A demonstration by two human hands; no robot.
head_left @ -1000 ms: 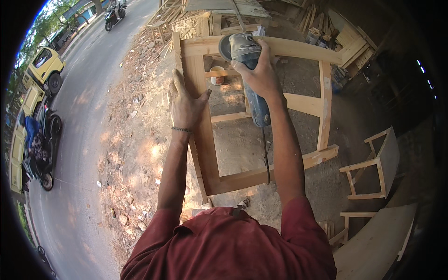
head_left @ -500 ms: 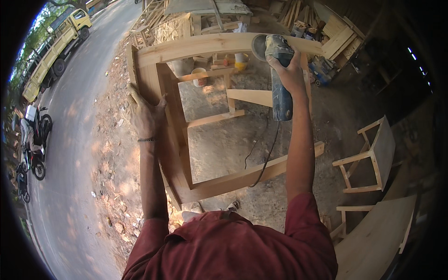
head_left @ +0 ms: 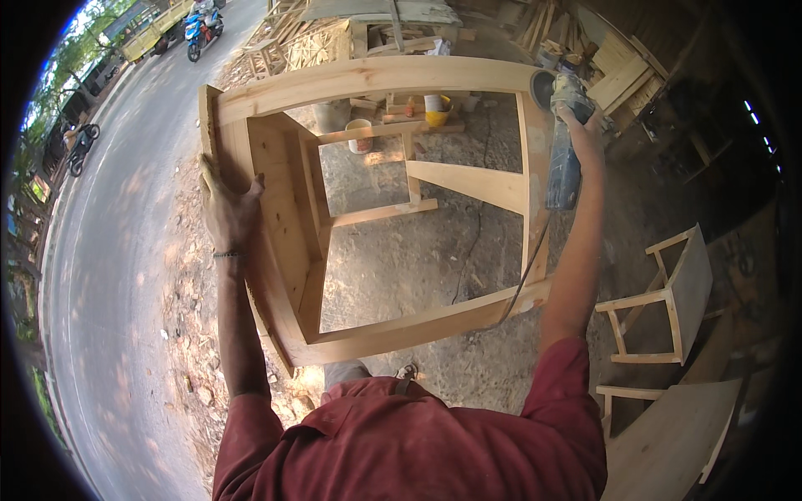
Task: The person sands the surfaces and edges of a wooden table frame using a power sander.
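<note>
A pale wooden frame point(head_left: 368, 77), box-like with a deep side board point(head_left: 271, 292), stands in front of me. My left hand point(head_left: 230, 209) grips the left edge of that board, thumb over the inner face and fingers along the outer side. In my right hand point(head_left: 583, 129) is a dark angle grinder point(head_left: 564, 171), held round its body. Its round disc point(head_left: 543, 89) is at the right end of the far rail; whether it touches the wood I cannot tell. A cord point(head_left: 525, 275) hangs from the grinder's near end across the near rail.
A white bucket point(head_left: 359, 135) and a yellow one point(head_left: 438, 111) stand beyond the frame. Scrap wood point(head_left: 317, 46) is piled at the back. To the right are a small wooden stool-like frame point(head_left: 668, 301) and a pale panel point(head_left: 668, 434). On the left runs a road with a blue motorbike point(head_left: 200, 33).
My right hand has carried the grinder rightward along the far rail to its right end. My left hand and the near side of the wooden frame appear farther left. The blue motorbike has come into view.
</note>
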